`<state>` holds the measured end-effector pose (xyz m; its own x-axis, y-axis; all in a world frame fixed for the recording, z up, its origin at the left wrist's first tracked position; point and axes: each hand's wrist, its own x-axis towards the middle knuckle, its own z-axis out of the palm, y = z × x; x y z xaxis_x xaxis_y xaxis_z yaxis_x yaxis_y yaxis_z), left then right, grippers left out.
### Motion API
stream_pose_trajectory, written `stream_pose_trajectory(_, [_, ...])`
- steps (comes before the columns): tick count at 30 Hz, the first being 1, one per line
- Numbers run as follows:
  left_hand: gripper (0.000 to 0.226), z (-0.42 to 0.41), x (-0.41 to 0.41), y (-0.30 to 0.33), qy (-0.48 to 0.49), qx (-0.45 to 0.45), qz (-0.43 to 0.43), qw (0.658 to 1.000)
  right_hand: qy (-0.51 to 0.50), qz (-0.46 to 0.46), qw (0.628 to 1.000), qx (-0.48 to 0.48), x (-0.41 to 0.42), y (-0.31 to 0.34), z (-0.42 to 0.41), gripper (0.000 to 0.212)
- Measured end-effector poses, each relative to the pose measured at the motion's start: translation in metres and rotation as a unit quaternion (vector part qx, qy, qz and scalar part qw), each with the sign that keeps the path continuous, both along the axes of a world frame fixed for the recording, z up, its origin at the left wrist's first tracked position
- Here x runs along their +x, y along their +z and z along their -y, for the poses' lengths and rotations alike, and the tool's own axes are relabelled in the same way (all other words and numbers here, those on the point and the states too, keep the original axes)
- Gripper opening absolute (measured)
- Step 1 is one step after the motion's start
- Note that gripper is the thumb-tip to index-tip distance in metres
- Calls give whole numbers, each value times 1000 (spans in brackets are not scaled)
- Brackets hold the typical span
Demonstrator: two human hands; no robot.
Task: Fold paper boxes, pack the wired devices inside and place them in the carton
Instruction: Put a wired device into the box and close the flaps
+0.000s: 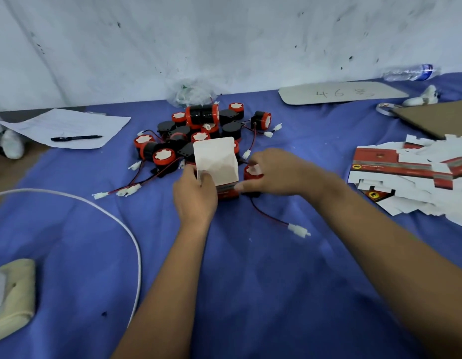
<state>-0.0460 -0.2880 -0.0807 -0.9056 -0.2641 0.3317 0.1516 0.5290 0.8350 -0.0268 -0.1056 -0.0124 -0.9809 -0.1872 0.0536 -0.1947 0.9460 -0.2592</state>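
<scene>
A small paper box (216,161) stands on the blue cloth, its white lid flap up and its red printed front low down. My left hand (195,194) grips its left side. My right hand (274,172) holds a red and black wired device (252,174) just right of the box; its red and black wire trails to a white connector (297,230) on the cloth. Behind the box lies a pile of several more wired devices (201,128). A stack of flat unfolded boxes (411,174) lies at the right.
A brown carton flap (437,119) sits at the far right, with a grey card (341,93) and a water bottle (411,72) behind it. Paper sheets with a black pen (76,138) lie at the left. A white cable (116,221) curves across the front left.
</scene>
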Motion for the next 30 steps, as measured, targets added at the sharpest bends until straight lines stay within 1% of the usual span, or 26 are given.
stream_pose_trajectory(1, [18,0,0,0,-6,-2,-1,1000,2,-24,1000,14,-1,-6,7,56])
stream_pose_trajectory(2, [17,0,0,1,-10,2,-2,1000,-1,-49,999,7,-1,-12,13,57])
stream_pose_trajectory(4, [18,1,1,4,-8,24,4,1000,-20,-81,996,-36,-1,-22,16,54])
stream_pose_trajectory(7, [17,1,0,8,-15,112,22,993,-62,-98,990,-76,3,-27,8,44])
stream_pose_trajectory(8, [16,0,0,9,-22,148,28,988,-83,-97,985,-113,6,-27,4,43])
stream_pose_trajectory(9, [15,-1,-1,10,-30,176,33,983,-104,-90,974,-179,11,-24,0,43])
stream_pose_trajectory(10, [17,-3,0,10,-37,196,35,979,-117,-75,954,-265,17,-20,-3,45])
stream_pose_trajectory(11, [18,-4,-1,10,-42,208,35,977,-109,-59,929,-349,23,-13,-5,47])
stream_pose_trajectory(12, [19,-4,-1,10,-48,216,34,975,-78,-50,906,-413,29,-5,-4,46])
stream_pose_trajectory(14, [18,-6,-1,8,-66,236,26,969,29,-42,870,-491,39,12,4,39])
stream_pose_trajectory(15, [17,-8,0,9,-78,238,19,968,83,-37,858,-506,42,20,12,39])
stream_pose_trajectory(16, [18,-10,1,10,-93,238,16,967,123,-37,858,-498,44,25,21,43])
stream_pose_trajectory(17, [21,-12,3,11,-109,247,14,963,142,-47,874,-463,44,30,30,48])
stream_pose_trajectory(18, [24,-14,6,14,-130,279,15,951,146,-63,901,-403,42,32,38,53])
stream_pose_trajectory(19, [28,-14,9,16,-154,309,19,938,138,-79,930,-330,39,31,45,57])
stream_pose_trajectory(20, [30,-14,10,17,-162,318,26,934,119,-88,953,-263,36,29,48,59])
stream_pose_trajectory(21, [31,-12,11,17,-161,309,36,937,94,-91,969,-210,33,26,50,61])
stream_pose_trajectory(23, [28,-8,10,15,-162,301,61,938,56,-101,984,-136,31,20,48,63])
stream_pose_trajectory(27, [31,-6,8,17,-173,313,79,931,14,-136,988,-78,27,12,41,69])
stream_pose_trajectory(28, [31,-7,7,16,-179,316,79,929,13,-133,989,-69,24,10,42,69])
stream_pose_trajectory(29, [32,-7,6,15,-184,321,79,926,11,-118,989,-89,21,7,43,63])
stream_pose_trajectory(30, [34,-8,6,15,-188,322,76,925,16,-120,986,-118,19,5,44,51])
